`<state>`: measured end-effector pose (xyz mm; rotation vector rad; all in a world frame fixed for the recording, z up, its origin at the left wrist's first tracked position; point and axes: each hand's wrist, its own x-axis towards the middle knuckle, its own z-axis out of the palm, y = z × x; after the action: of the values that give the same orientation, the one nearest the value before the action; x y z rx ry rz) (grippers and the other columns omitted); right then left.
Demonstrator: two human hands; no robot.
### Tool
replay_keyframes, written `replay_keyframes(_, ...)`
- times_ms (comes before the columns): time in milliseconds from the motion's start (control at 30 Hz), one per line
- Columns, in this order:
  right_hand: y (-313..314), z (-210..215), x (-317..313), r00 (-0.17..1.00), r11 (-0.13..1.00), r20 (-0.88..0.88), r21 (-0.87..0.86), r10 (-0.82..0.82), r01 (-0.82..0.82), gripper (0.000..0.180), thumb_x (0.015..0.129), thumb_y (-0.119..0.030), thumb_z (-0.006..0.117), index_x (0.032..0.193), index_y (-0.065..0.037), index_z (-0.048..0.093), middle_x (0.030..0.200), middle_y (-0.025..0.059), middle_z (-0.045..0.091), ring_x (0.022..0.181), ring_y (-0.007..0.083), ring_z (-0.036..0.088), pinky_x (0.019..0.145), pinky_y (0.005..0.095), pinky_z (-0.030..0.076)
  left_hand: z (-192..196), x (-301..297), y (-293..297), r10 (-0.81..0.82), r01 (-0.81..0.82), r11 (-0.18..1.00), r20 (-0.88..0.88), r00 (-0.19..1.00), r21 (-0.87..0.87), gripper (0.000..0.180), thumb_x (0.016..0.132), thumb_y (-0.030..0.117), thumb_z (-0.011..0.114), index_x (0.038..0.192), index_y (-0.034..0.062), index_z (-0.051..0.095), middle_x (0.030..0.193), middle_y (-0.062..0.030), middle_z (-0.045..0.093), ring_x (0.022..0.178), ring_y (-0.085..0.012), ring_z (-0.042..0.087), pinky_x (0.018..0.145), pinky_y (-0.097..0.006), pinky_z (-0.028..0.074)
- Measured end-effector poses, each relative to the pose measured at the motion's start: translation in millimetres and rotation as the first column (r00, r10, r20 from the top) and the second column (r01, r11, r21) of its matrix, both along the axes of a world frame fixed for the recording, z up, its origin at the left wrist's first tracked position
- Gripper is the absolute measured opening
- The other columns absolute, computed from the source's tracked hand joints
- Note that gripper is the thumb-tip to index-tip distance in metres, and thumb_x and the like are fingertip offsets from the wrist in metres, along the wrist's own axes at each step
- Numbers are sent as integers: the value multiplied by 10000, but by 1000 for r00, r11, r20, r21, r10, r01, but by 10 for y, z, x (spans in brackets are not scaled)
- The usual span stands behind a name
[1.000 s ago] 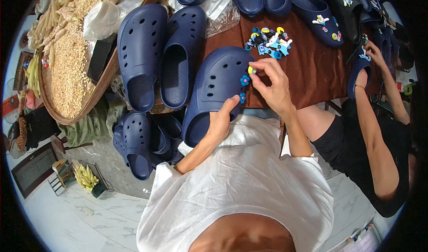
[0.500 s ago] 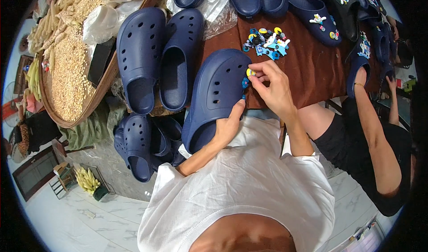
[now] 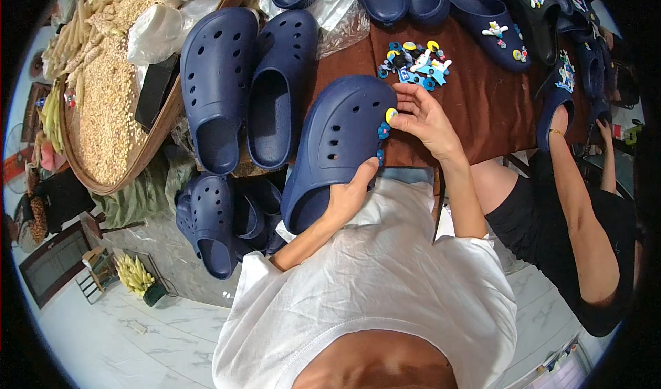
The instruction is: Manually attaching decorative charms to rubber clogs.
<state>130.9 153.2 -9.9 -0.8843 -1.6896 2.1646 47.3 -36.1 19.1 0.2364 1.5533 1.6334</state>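
Observation:
A navy clog [image 3: 344,124] with ventilation holes lies tilted before me at the table's front edge. My left hand [image 3: 346,200] grips it, partly inside the foot opening, thumb on the outer side by a small blue charm [image 3: 379,156]. Further along that side are a blue charm [image 3: 383,131] and a round yellow charm [image 3: 391,115]. Beside the toe is my right hand [image 3: 430,124], its thumb against the yellow charm and its other fingers apart from the thumb. Beyond the clog, a pile of loose charms [image 3: 416,64] in blue, white, yellow and black lies on the brown cloth [image 3: 482,113].
A pair of navy clogs [image 3: 219,86] stands to the left, beside a woven tray [image 3: 103,182] of pale kernels. More clogs hang below. Charm-decorated clogs [image 3: 492,31] lie at the far right, where another person's arm [image 3: 578,203] reaches into one.
My right hand's fingers have spread from their pinch on the yellow charm, which now sits against the clog's side. The thumb remains at the charm. My left hand keeps its hold.

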Motion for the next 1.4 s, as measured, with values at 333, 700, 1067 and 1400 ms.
replay_keyframes(333, 33, 101, 18, 979, 980, -176, -149, 101, -128, 727, 821, -109, 796, 1437, -12, 423, 1381, 119, 515, 1286, 215, 499, 1101, 357, 393, 36, 16, -27, -60, 65, 996, -68, 996, 66, 226, 889, 58, 642, 1101, -19, 623, 1000, -46, 617, 857, -133, 582, 751, -291, 493)
replay_keyframes(700, -42, 46, -18, 984, 992, -152, -79, 89, -101, 686, 873, -139, 770, 1443, 3, 414, 1359, 136, 518, 1249, 201, 525, 1039, 325, 457, -56, -37, 3, 57, -66, 997, 247, 967, 29, 324, 853, 83, 673, 1157, 0, 600, 1088, -62, 625, 948, -177, 607, 888, -326, 482)
replay_keyframes(1067, -32, 35, -36, 991, 995, -87, 25, 103, -101, 717, 904, -209, 755, 1467, 25, 379, 1374, 147, 521, 1232, 202, 544, 1019, 325, 478, -102, -82, -29, 49, -119, 988, 515, 856, 103, 343, 826, 9, 674, 1158, 25, 591, 1064, -65, 639, 969, -179, 624, 921, -340, 487)
replay_keyframes(1400, 12, 188, -28, 970, 926, 42, 292, 238, -240, 676, 944, -207, 694, 1486, 11, 353, 1360, 155, 508, 1235, 228, 540, 997, 358, 497, 14, -191, -77, 26, -63, 995, 412, 911, 76, 425, 819, 10, 679, 1227, 12, 560, 1162, -67, 592, 1034, -167, 577, 923, -324, 471)
